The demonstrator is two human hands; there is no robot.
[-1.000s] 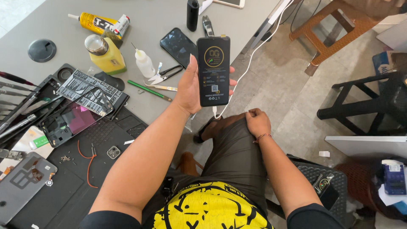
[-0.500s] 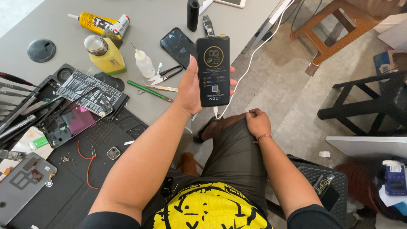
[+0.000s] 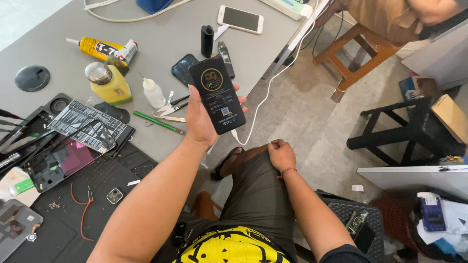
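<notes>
Left hand [image 3: 199,122] grips a black phone [image 3: 217,94] upright above the bench [image 3: 161,48] edge; right hand [image 3: 281,154] rests fisted on the knee.

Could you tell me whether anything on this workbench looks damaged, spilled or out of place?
Nothing looks spilled. The odd item is the opened phone on the black mat, lying with its insides exposed. Loose screws lie scattered nearby. The left hand holds an intact black phone.

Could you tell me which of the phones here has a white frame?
The phone lying at the table's far edge; the held one and the one beside it are black.
</notes>
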